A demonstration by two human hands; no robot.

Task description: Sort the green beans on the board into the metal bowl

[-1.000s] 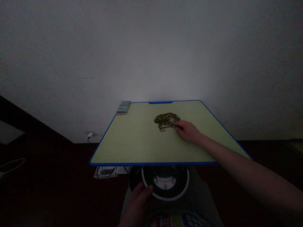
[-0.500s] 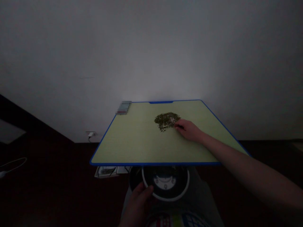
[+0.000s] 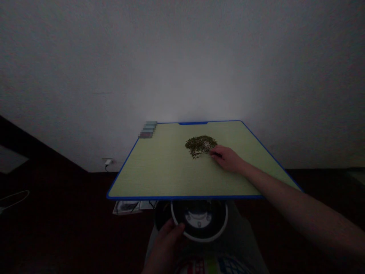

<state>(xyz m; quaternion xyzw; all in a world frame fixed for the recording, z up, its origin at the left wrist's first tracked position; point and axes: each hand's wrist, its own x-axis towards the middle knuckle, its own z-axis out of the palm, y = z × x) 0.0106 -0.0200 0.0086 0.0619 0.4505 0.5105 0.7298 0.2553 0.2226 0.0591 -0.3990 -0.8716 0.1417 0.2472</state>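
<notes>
I watched the right hand (image 3: 227, 159) pinching a thin dark tool (image 3: 216, 154) at the edge of a heap of small olive-green seeds (image 3: 200, 146) on the pale green, blue-edged desk (image 3: 159, 171), while the left hand (image 3: 164, 248) lay against a round black disc (image 3: 198, 220), whether gripping it I could not tell.

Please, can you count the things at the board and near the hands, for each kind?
Hands (right hand, left hand): 2
Green board with blue edge: 1
Pile of small green grains: 1
Round black-and-white object: 1
Blurred stack, kind unclear: 1
Total: 6
</notes>
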